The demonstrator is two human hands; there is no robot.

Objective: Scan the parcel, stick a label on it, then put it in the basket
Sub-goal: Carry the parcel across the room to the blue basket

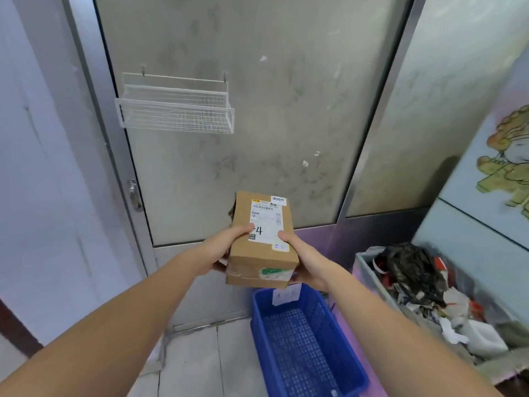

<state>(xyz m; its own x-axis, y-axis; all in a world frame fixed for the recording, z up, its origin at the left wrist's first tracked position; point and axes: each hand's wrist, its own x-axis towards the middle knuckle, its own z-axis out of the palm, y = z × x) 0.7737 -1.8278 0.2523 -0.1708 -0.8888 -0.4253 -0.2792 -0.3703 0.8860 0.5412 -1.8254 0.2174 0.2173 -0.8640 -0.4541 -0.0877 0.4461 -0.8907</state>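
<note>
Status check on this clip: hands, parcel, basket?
Left hand and right hand both gripping parcel, held above blue basket. Labels on parcel's top face. Basket looks empty; nothing blocking the drop.

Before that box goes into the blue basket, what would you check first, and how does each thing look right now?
1. Both hands hold the box: ok; left hand and right hand grip its sides.
2. Labels on the box: ok, shipping label and small white sticker on top.
3. Scanned: cannot tell.
4. Basket below the box: ok, just beneath and nearer.
5. Room in the basket: ok, looks empty.
6. Path down clear: ok.
</note>
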